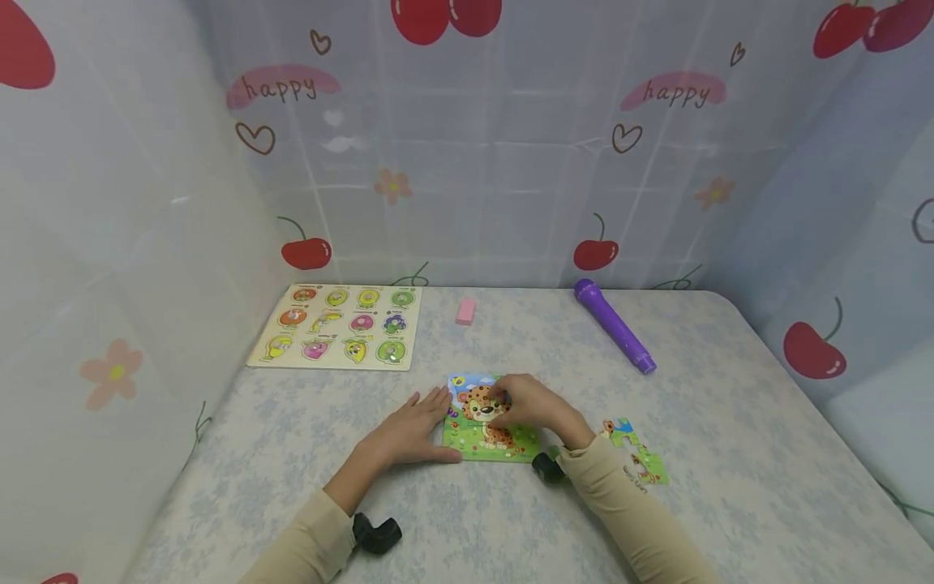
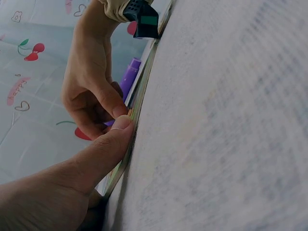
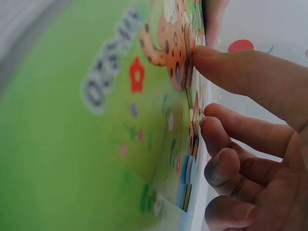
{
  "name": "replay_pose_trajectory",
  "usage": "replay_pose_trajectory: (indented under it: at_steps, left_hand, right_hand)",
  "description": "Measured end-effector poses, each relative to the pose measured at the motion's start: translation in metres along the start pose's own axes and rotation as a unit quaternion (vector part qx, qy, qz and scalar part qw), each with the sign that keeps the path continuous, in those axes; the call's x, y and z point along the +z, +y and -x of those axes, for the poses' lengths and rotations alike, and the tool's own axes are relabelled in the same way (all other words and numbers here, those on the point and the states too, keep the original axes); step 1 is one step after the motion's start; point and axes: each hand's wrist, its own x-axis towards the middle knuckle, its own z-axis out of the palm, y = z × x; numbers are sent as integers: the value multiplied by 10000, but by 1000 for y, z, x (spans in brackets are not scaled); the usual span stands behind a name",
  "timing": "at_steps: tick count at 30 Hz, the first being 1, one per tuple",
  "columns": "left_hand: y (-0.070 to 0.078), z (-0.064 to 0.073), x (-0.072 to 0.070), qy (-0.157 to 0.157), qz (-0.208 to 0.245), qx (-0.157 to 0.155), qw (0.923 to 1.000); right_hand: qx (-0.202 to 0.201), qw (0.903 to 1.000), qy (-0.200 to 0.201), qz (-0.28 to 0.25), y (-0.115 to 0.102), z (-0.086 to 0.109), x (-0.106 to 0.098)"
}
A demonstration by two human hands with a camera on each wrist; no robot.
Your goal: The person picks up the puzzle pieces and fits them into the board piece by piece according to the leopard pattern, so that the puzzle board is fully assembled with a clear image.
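Note:
A leopard jigsaw puzzle [image 1: 467, 444] on a green and blue board lies in the middle of the table. My left hand [image 1: 412, 426] rests beside it, fingers straight, fingertips and thumb touching the board's left and lower edges. Over the leopard's face, my right hand [image 1: 536, 401] has its thumb and forefinger curled at a puzzle piece [image 3: 192, 94]. That piece stands slightly proud of the board in the right wrist view. My fingers partly cover the picture. Right of the board, partly behind my right forearm, lie several loose puzzle pieces [image 1: 645, 462].
A fruit peg board [image 1: 343, 334] lies at the back left. Near the back middle is a pink eraser-like block [image 1: 465, 311]. A purple stick-shaped tube [image 1: 614, 326] lies at the back right. A patterned curtain [image 1: 503, 162] surrounds the table's back and sides.

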Motion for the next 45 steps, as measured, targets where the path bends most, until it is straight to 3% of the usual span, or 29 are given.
replay_pose_trajectory:
  at_steps: [24, 36, 45]
  left_hand:
    - [3, 0, -2, -41, -69, -34, 10000]
    - [2, -1, 0, -39, -82, -58, 9999]
    - [1, -1, -1, -81, 5, -48, 10000]
  right_hand:
    - [-173, 9998, -45, 39, 8, 10, -11]
    - [-291, 9991, 82, -292, 31, 40, -28]
    - [-8, 9996, 276, -115, 53, 68, -45]
